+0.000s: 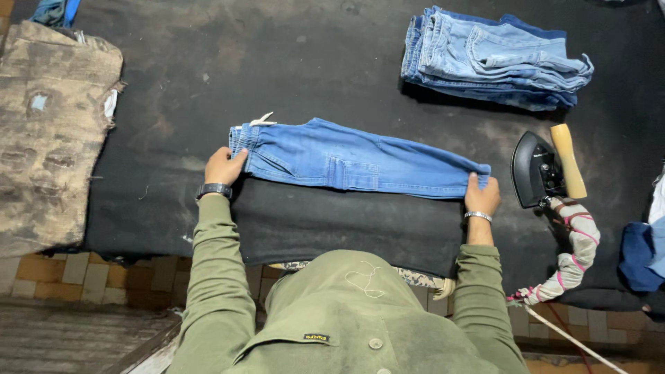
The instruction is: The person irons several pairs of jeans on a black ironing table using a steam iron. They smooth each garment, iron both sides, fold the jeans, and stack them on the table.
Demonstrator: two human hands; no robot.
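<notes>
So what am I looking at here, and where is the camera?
The camera sits on a person's head and looks down at their own two hands over a dark padded table. The left hand grips the waist end of folded blue jeans; the right hand grips the leg end, so the jeans lie stretched flat between them. Beside the right hand an iron with a wooden handle stands on the table. Farther back lies a stack of folded jeans. At the left is a worn brown cloth.
</notes>
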